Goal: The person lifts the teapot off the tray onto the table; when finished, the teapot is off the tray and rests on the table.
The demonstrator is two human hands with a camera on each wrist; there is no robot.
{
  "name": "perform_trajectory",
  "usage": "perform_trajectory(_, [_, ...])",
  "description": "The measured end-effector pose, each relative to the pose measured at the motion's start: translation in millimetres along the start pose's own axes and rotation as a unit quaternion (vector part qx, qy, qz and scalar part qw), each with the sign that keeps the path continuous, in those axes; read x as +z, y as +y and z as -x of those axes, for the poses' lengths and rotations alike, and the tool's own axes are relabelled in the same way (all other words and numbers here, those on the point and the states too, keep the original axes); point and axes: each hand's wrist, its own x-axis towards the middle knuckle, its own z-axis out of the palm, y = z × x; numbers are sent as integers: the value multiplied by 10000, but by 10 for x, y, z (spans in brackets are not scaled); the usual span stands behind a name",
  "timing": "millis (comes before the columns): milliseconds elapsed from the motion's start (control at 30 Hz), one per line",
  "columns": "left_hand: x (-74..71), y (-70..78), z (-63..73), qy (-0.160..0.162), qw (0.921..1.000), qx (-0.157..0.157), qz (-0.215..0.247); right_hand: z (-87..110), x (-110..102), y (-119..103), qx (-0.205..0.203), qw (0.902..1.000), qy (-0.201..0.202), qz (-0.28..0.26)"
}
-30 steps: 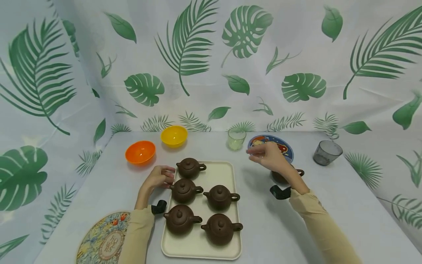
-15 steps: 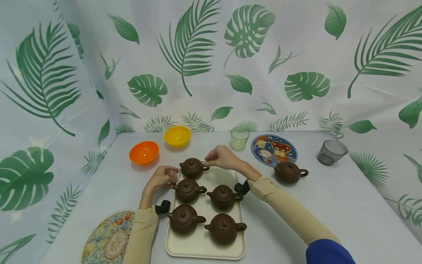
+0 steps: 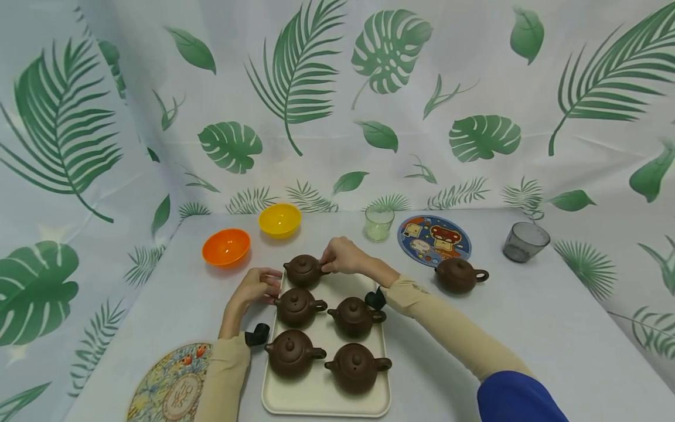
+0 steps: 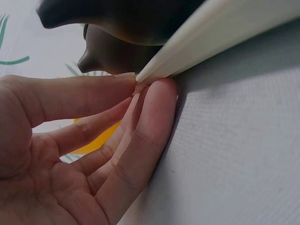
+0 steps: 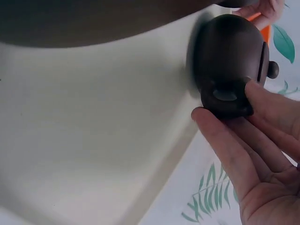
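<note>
White cloth printed with green leaves (image 3: pixel 316 167) hangs beyond the cream tray (image 3: pixel 321 404), and the white tabletop (image 3: pixel 569 328) spreads out around it. A round floral mat (image 3: pixel 158 392) lies left of the tray's near end; a smaller blue mat (image 3: pixel 429 234) lies beyond it to the right. The left hand (image 3: pixel 256 285) pinches the tray's left rim, thumb above and fingers beneath. The right hand (image 3: pixel 343 256) pinches the handle of the far teapot (image 3: pixel 302 270), which is at the tray's far left corner — whether its base is fully seated, I cannot tell. Four brown teapots (image 3: pixel 291 354) stand nearer on the tray, two on its left half and two on its right. A lone teapot (image 3: pixel 456 275) sits right of the tray. Beyond the tray's far left corner are an orange bowl (image 3: pixel 225 247) and a yellow bowl (image 3: pixel 279 220); a grey glass (image 3: pixel 525 242) stands well to its right, and a green glass (image 3: pixel 379 223) — the smallest — just past its far right corner.
</note>
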Motion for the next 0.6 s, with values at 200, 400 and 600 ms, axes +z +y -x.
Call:
perform_trajectory(200, [17,16,6,-29,10000,45,25,17,5,30,-92,9997,87,192])
perform_trajectory(400, [32,19,9,-35,10000,59,-13,98,-84,67,-246,9983,334,407])
perform_trajectory(600, [26,18,18,36,10000,32,-19,299,-264,172,-229,9978,620,52])
